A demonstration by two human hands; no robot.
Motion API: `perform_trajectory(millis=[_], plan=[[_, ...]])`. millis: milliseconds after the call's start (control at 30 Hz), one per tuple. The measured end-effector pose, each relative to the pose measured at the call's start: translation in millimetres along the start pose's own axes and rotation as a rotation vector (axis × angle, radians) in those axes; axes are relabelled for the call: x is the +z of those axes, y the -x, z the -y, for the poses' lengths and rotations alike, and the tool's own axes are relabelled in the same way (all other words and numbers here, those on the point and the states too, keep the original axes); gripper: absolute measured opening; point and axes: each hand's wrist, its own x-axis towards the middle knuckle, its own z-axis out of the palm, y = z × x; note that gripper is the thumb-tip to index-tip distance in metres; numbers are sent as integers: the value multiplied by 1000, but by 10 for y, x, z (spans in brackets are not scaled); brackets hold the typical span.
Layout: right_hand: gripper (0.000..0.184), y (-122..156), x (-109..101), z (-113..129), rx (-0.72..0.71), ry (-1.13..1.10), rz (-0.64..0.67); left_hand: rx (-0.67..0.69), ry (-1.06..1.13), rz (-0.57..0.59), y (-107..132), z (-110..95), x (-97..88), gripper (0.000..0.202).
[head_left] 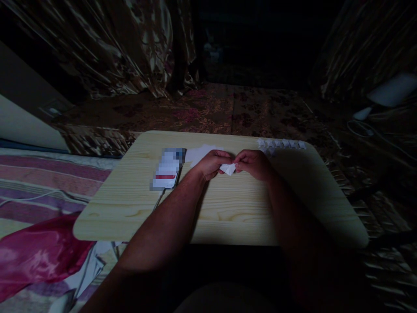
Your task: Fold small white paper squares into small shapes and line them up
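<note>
Between my two hands, above the wooden table (234, 208), is a small folded white paper (229, 169) with creases across its face. My left hand (213, 164) pinches its left side, thumb along the top edge. On the other side, the fingers of my right hand (252, 163) are closed on its right corner. White paper sheets (200, 153) lie flat behind my left hand and are partly hidden by it. Several small folded white paper pieces (282, 144) stand in a row at the table's far right, with a few more just behind my right hand.
A phone (167, 168), its screen blurred out, lies left of my left arm with a cable running from it. Left of the table are a striped bedspread (42, 174) and a shiny magenta cloth (45, 252). Patterned curtains hang behind; a white lamp (392, 90) stands right.
</note>
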Motion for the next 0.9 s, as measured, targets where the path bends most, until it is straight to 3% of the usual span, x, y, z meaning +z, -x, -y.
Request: perform_trajectory(millis=[200,900], plan=[[18,14,-75,15,15,18,79,-20,-63,57,-1,4,-20,19],[17,42,-119,64,23,29,160,-46,-254,167,35,2,-37,10]])
